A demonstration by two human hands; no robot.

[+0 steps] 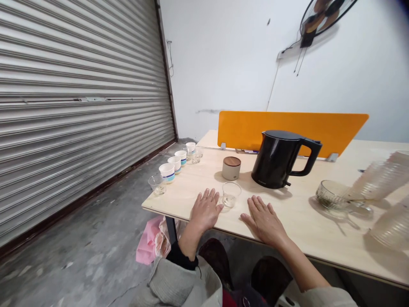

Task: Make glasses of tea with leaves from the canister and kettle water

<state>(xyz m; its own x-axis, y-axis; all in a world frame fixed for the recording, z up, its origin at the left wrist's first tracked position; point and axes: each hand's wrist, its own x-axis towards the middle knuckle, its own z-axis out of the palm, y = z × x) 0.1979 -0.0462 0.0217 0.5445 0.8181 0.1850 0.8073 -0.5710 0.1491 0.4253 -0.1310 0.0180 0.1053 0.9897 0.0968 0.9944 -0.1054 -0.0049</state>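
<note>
My left hand (206, 209) lies flat on the wooden table (194, 187) near its front edge, fingers stretched out and holding nothing. Flat on the table to its right is my right hand (263, 219), palm down with the thumb apart. Between them stands a clear plastic cup (230, 196), close to the left thumb; whether they touch I cannot tell. Behind the cup sits a grey canister (231, 170) with a wooden lid. A black electric kettle (276, 162) stands beyond my right hand, its handle pointing right.
Several paper cups (167, 172) and a clear cup (157, 184) line the table's left edge. Right of the kettle are a glass cup (332, 194) with dark contents and stacked clear cups (380, 175). An orange divider (243, 125) stands behind. A pink bag (150, 241) lies below.
</note>
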